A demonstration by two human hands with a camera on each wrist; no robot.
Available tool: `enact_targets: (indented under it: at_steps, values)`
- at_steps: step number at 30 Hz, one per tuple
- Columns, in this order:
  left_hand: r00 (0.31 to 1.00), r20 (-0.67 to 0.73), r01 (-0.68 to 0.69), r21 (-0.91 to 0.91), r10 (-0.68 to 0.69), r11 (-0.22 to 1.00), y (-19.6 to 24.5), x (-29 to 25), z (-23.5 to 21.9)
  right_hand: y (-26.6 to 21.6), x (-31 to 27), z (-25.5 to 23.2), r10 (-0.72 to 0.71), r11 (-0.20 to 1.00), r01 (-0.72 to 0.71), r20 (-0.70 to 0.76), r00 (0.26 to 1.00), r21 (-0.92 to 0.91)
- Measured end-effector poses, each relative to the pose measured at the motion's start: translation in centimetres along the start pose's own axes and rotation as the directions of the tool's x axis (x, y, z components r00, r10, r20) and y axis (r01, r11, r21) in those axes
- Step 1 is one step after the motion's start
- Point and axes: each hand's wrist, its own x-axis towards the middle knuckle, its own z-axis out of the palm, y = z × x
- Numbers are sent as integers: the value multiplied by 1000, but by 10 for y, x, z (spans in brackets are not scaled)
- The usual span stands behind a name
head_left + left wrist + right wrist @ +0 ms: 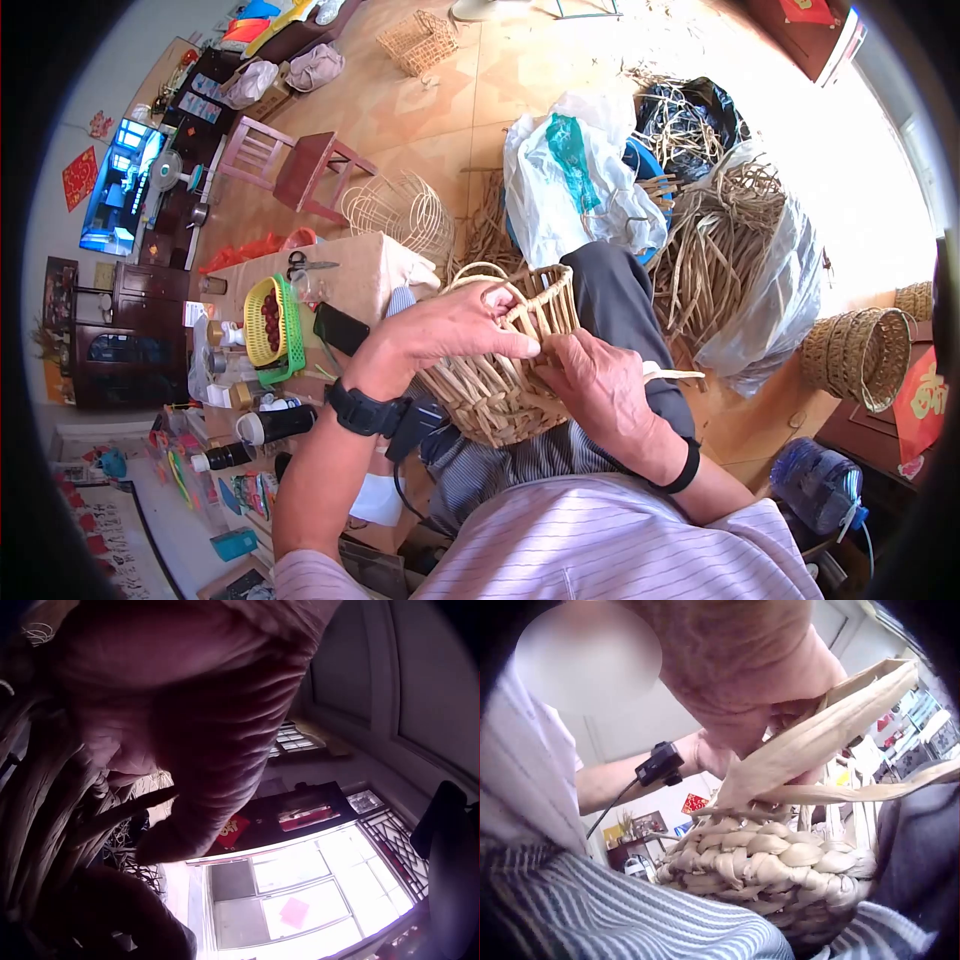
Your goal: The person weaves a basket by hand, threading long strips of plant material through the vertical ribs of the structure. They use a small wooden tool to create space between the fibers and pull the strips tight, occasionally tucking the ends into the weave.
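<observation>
A half-woven basket (480,405) of dried plant strands lies tilted on the person's lap. My left hand (440,325) grips it by the rim, fingers reaching over the edge and thumb along the near side. Close beside that thumb, my right hand (600,385) pinches a flat, pale strand (817,742) against the weave. The strand's loose end juts out past the right hand. In the right wrist view the basket's braided wall (765,862) shows below the hand. Dark upright stakes (37,802) stand by the left hand in the left wrist view.
Bundles of dry strands (715,240) and a white plastic bag (560,175) lie on the floor ahead. A covered table (345,270) at left carries scissors (310,264) and a yellow basket (262,320). Finished baskets (860,355) and a water jug (815,485) stand at right.
</observation>
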Motion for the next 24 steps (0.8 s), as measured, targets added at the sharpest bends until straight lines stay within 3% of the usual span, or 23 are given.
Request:
enact_targets:
  at_steps: [5, 8, 11, 14, 17, 24]
  values:
    - [990, -136, 71, 263, -35, 962, -11, 14, 4, 2, -1, 8, 41, 998, -39, -40, 998, 50]
    - [986, -166, 46, 287, 2, 957, -23, 20, 6, 4, 0, 16, 47, 998, -45, -58, 997, 45]
    - [952, -235, -113, 335, 199, 935, -49, 23, 8, 4, 2, 20, 41, 997, -37, -59, 997, 69]
    - [956, -247, -55, 385, 160, 921, -42, 20, 12, 0, 1, 15, 45, 993, -39, -53, 998, 113]
    - [969, -233, -12, 297, 85, 955, -37, 19, 11, 3, 1, 17, 58, 988, -49, -61, 996, 147]
    - [957, -229, -94, 343, 180, 935, -36, 17, 12, 7, 8, 8, 155, 925, -140, -13, 988, 353]
